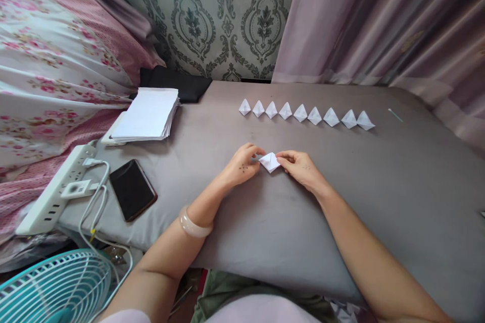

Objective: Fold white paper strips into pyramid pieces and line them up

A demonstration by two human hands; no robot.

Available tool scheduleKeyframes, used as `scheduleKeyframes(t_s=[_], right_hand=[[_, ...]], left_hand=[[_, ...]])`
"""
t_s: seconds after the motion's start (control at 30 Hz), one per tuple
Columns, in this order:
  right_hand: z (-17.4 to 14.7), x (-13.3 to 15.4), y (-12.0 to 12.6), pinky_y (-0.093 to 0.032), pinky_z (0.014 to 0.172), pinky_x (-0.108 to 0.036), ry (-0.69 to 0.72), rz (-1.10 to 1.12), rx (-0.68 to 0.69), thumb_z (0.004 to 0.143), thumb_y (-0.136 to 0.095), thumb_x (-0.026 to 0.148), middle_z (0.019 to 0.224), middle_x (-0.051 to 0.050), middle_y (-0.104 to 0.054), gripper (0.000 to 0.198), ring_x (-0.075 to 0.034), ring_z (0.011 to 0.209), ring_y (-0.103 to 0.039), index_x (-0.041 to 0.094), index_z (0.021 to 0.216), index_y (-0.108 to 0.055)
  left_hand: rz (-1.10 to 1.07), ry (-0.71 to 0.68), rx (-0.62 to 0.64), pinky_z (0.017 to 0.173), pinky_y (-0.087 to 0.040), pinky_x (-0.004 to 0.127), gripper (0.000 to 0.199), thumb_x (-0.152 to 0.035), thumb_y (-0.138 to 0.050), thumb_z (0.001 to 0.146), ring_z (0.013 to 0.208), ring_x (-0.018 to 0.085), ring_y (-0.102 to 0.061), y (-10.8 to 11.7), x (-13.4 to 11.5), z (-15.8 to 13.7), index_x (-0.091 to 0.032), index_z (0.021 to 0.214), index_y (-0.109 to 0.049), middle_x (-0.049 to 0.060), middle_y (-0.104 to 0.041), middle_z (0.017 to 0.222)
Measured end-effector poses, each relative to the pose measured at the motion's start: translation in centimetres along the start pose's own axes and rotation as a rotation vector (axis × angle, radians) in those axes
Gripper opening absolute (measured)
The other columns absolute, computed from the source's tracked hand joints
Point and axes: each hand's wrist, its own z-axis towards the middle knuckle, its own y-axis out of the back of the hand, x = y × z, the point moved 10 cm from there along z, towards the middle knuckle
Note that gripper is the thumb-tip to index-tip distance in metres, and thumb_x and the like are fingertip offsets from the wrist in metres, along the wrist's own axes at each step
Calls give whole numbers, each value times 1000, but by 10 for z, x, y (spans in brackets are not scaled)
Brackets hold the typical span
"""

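A small diamond-shaped piece of folded white paper (269, 162) is between my two hands, just above or on the grey cloth. My right hand (301, 167) pinches its right corner between thumb and fingers. At the left corner, my left hand (244, 164) has its thumb and fingertips closed in on the paper's edge. Beyond the hands, several folded paper boats (300, 113) stand in a slanting row, their pointed peaks upward. A stack of white paper sheets (146, 113) lies to the far left.
A dark phone (132, 190) lies left of my arm, beside a white power strip (56, 189) with plugs and cables. A teal fan (56, 287) stands at the lower left. Behind the sheets is a black folded item (176, 83). A cotton swab (395, 115) lies far right.
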Motion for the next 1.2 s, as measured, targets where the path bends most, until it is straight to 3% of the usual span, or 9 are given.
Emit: scheduleKeyframes(t_s=[0.1,0.2,0.37,0.5,0.6,0.7,0.9,1.2], right_hand=[[1,4,0,-49,73,-31,73,-194,6,77,-59,27,85,-5,-74,20,-17,76,-66,18,90,-72],[-5,16,-2,-47,79,-34,178,-467,-15,85,-51,27,91,-6,-73,25,-20,83,-65,22,98,-72],[-21,31,-1,-44,70,-29,281,-778,-85,90,-48,31,102,-8,-62,27,-19,84,-61,25,103,-71],[-34,36,-13,-43,74,-28,390,-852,1,90,-41,17,103,-7,-60,32,-19,96,-58,22,109,-67],[-43,39,-19,-40,70,-28,392,-975,7,86,-40,9,105,-9,-60,38,-21,97,-57,21,112,-64],[-50,46,-25,-36,62,-30,398,-1083,-17,88,-41,13,101,-9,-60,36,-22,93,-57,22,117,-61],[-46,43,-25,-34,60,-30,356,-1040,-77,95,-42,33,99,-8,-60,28,-21,93,-58,23,107,-65],[-30,26,-2,-42,75,-30,225,-749,-185,92,-48,31,94,-7,-64,26,-19,84,-60,20,92,-71]], left_hand=[[81,-51,134,80,-47,31,25,-13,-60,74,86,18,-57,-13,-8,-2,-17,98,-66,9,-61,101],[116,-50,156,82,-47,32,20,-19,-63,77,87,20,-57,-17,-9,-2,-17,96,-66,9,-61,101],[172,-89,160,81,-47,30,15,-23,-60,82,87,19,-58,-19,-8,0,-19,93,-68,8,-63,98],[241,-127,148,80,-47,31,17,-27,-58,85,88,20,-59,-19,-6,-1,-19,96,-69,9,-63,99],[285,-175,142,83,-46,32,21,-30,-53,89,92,21,-59,-20,-8,-2,-19,98,-69,10,-64,101],[311,-205,155,86,-46,32,27,-32,-47,93,96,22,-59,-22,-10,-2,-18,97,-69,11,-64,102],[289,-161,108,82,-46,31,29,-32,-44,94,88,20,-60,-17,-10,-1,-16,90,-68,11,-63,94],[234,143,-16,74,-46,29,17,-30,-59,86,72,15,-55,-6,11,4,-16,85,-69,7,-59,87]])
